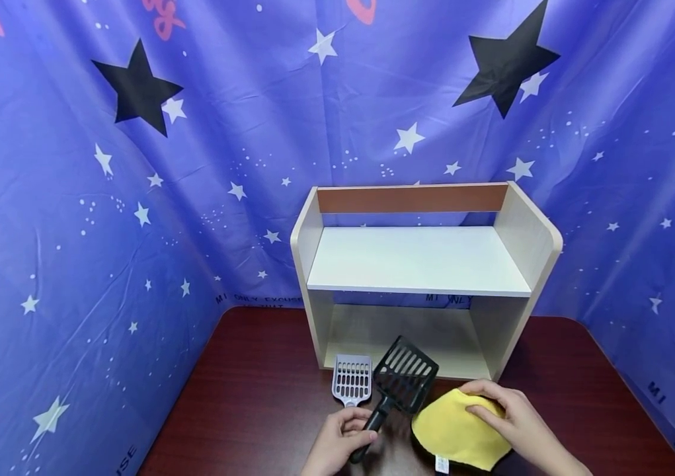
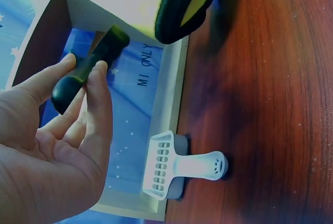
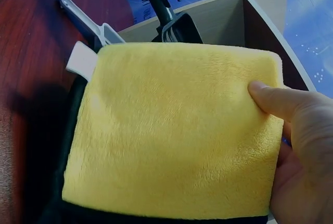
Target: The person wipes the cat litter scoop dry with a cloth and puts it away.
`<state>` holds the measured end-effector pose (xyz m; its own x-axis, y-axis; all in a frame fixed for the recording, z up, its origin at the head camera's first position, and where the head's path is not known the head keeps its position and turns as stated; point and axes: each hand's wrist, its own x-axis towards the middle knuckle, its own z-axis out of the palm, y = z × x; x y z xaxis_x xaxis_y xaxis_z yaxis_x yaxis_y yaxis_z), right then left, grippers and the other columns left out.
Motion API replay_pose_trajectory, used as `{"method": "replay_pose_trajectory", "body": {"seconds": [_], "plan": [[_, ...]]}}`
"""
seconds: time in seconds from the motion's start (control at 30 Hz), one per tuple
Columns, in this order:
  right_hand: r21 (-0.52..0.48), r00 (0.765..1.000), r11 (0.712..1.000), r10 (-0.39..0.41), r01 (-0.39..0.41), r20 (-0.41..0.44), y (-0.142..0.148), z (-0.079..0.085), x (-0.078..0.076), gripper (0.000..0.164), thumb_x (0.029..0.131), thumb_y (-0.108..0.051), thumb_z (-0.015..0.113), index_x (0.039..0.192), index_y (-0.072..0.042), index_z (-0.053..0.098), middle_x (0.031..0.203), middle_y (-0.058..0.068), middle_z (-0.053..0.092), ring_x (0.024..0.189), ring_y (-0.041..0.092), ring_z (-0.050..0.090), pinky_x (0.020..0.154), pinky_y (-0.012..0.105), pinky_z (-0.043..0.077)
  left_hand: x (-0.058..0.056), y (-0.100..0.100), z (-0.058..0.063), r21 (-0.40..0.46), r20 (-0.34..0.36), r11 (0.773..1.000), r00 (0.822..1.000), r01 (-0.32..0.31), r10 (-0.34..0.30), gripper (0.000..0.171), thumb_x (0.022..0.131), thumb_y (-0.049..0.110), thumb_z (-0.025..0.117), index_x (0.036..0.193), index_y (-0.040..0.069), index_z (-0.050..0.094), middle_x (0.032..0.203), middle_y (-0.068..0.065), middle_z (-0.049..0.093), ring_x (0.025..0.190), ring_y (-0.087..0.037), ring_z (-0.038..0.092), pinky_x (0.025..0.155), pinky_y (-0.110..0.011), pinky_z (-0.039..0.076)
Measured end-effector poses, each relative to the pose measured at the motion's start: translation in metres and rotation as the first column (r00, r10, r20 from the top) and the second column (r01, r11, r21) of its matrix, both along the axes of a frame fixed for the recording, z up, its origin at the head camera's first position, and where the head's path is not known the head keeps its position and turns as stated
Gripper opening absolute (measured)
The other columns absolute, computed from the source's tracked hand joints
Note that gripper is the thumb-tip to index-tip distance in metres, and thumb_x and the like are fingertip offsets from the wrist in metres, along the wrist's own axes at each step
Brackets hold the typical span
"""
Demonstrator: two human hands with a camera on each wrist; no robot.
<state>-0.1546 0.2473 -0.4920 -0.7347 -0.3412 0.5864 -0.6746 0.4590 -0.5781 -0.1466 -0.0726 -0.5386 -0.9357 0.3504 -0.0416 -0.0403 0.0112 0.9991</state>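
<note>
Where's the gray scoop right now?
In the head view, the gray scoop is by the front left corner of the shelf, just left of the black scoop in the left hand.

Black handle point(image 2: 108, 48) in left hand point(image 2: 65, 151)

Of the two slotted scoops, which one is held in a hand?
The black scoop, gripped by the left hand; the grey scoop is unheld.

Shows yellow plush cloth point(image 1: 456, 426) edged black, white tag point(image 1: 441, 465) | black slotted plastic scoop point(image 1: 402, 387) | light-grey slotted plastic scoop point(image 1: 352, 383) | pale wood-toned two-tier shelf point(image 1: 527, 238), white upper board point(image 1: 414, 258), brown back strip point(image 1: 413, 199) | dark red-brown wood-grain table point(image 1: 242, 390) | blue-violet fabric backdrop point(image 1: 266, 119), black and white stars point(image 1: 408, 137)
</note>
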Motion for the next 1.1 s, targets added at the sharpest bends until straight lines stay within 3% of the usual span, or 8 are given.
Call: {"method": "replay_pose_trajectory", "body": {"seconds": [0.27,0.63,0.87,1.1], "plan": [[0.030,0.997,0.999,0.025,-0.023,-0.069,-0.006,0.011,-0.011,0.041,0.072,0.008,0.074,0.099,-0.021,0.066,0.093,-0.009,0.068,0.087,0.001,0.062,0.078,0.005,0.044,0.005,-0.004,0.013,0.017,-0.022,0.998,0.998,0.058,-0.058,0.031,0.084,0.005,0.066,0.112,-0.007,0.061,0.096,-0.031,0.066,0.074,-0.002,0.063,0.063,-0.013,0.050],[0.151,0.993,0.988,0.008,0.010,-0.118,-0.028,0.030,-0.022,0.040,0.072,0.002,0.076,0.095,-0.029,0.065,0.092,-0.018,0.064,0.083,0.000,0.060,0.071,0.004,0.044,0.010,0.001,0.018,-0.067,-0.062,0.998,0.998,0.015,-0.019,0.028,0.081,0.004,0.068,0.109,-0.001,0.067,0.091,-0.019,0.071,0.075,-0.002,0.064,0.063,-0.015,0.052],[0.248,0.977,0.965,-0.028,0.081,-0.209,-0.043,0.029,-0.029,0.035,0.071,-0.005,0.079,0.091,-0.030,0.065,0.093,-0.019,0.063,0.084,0.001,0.060,0.071,0.011,0.048,0.014,0.009,0.023,-0.124,-0.052,0.992,0.999,-0.011,0.005,0.027,0.078,0.005,0.071,0.106,0.001,0.069,0.087,-0.010,0.073,0.073,-0.004,0.065,0.064,-0.015,0.053],[0.334,0.966,0.932,-0.054,0.140,-0.253,-0.056,0.023,-0.035,0.028,0.074,-0.013,0.078,0.091,-0.031,0.064,0.091,-0.023,0.060,0.083,-0.002,0.058,0.069,0.023,0.052,0.017,0.015,0.026,-0.158,-0.104,0.987,0.994,0.005,-0.022,0.028,0.079,0.006,0.073,0.106,0.000,0.069,0.088,-0.008,0.073,0.077,-0.003,0.066,0.067,-0.014,0.054]]}}
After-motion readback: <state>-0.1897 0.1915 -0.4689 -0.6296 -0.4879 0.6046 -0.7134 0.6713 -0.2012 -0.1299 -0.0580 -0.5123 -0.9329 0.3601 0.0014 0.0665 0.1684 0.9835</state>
